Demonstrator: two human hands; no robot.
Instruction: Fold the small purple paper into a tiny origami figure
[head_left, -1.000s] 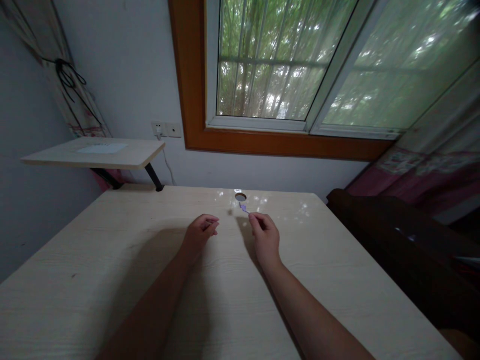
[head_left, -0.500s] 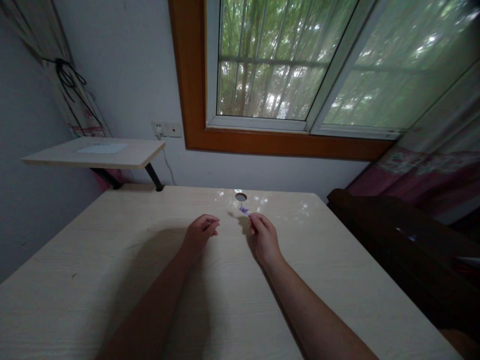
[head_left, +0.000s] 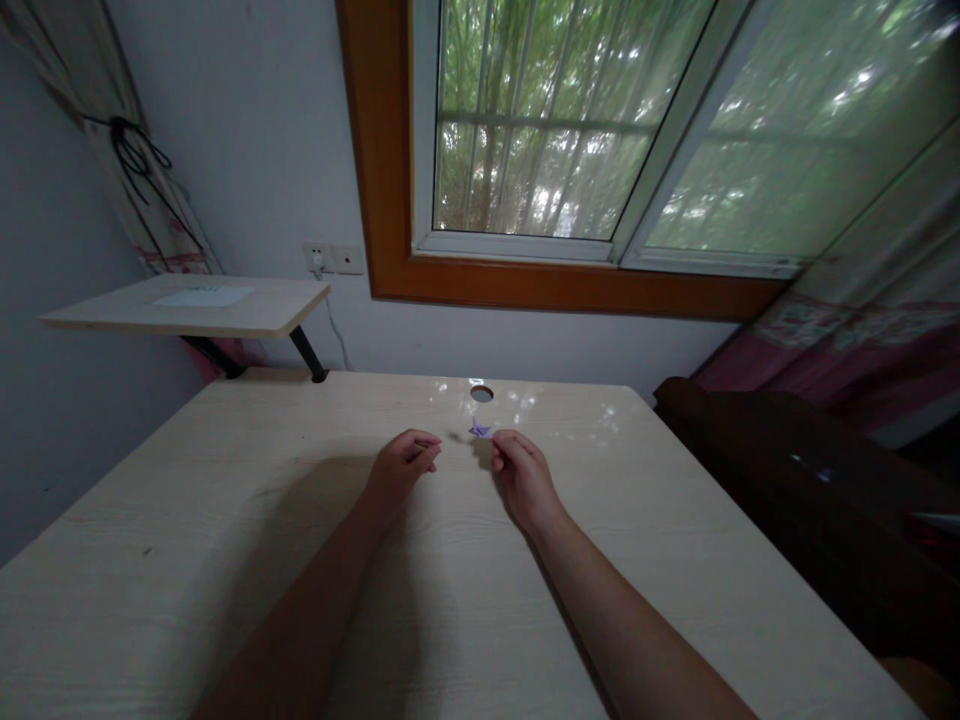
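Note:
A small purple paper crane (head_left: 478,430) is pinched at one end between the thumb and forefinger of my right hand (head_left: 525,475). It is held just above the pale wooden desk (head_left: 465,600), with its pointed parts facing left and up. My left hand (head_left: 405,462) rests to the left of it, fingers curled and thumb close to the forefinger. No object shows in that hand. A gap separates it from the crane.
Behind the crane is a round cable hole (head_left: 482,394) in the desk. A raised shelf (head_left: 277,318) on black legs bears a white sheet (head_left: 204,296) at the back left. Dark furniture (head_left: 780,470) stands to the right. The window (head_left: 540,150) is beyond.
My right hand has shifted slightly left, bringing the paper crane left and a little nearer to me. The crane has turned to a more level pose. My left hand has barely moved.

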